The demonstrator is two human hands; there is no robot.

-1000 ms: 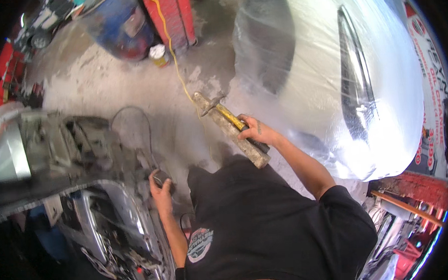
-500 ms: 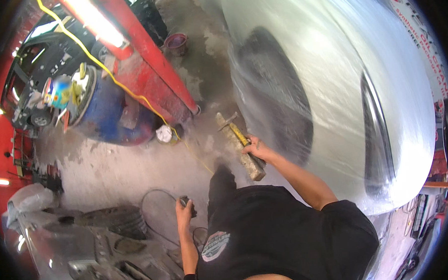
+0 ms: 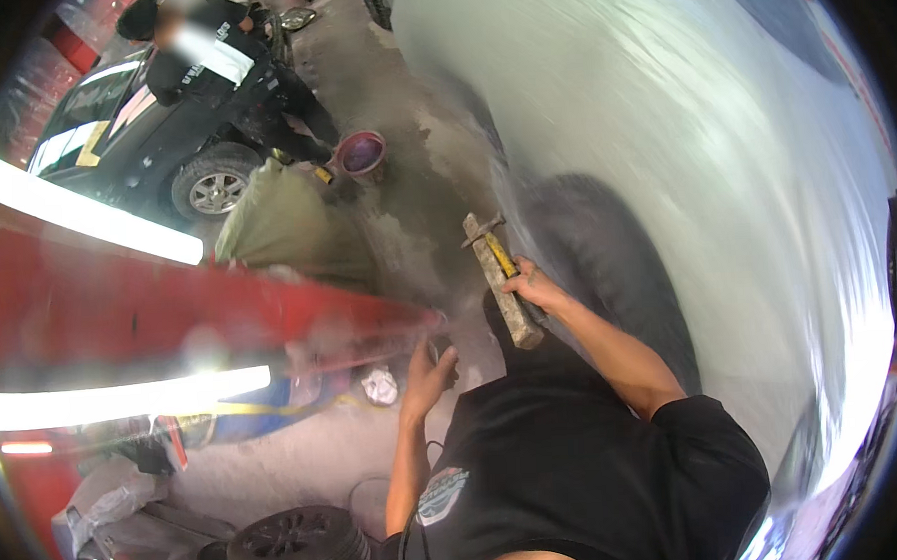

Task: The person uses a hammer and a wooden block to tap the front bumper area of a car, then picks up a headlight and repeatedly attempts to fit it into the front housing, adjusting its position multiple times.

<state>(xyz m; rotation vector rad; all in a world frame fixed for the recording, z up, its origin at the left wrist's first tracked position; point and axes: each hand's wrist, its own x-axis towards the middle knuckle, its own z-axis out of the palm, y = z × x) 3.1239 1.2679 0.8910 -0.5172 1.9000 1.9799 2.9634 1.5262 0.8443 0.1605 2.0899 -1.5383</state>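
Our right hand (image 3: 536,284) is closed round the hammer (image 3: 502,257) and the block (image 3: 518,319) together, the hammer lying along the block with its head at the far end. One grip carries both, so a slackened thumb could let the block slide out and drop. Our left hand (image 3: 430,377), to the left and a little lower, has its fingers curled; we cannot tell whether it holds anything. Close on the right hand's right is the film-covered car (image 3: 745,197); if we turn too sharply, the hammer could snag and tear the film. Just beyond the left hand is the red post (image 3: 290,327), where a careless swing could bang our knuckles. Lower left of that hand lies a wheel (image 3: 300,555). Well beyond both hands stand a bucket (image 3: 362,155) and, left of it, a co-worker (image 3: 214,75) beside a dark car (image 3: 143,158); not looking down, we could kick the bucket.
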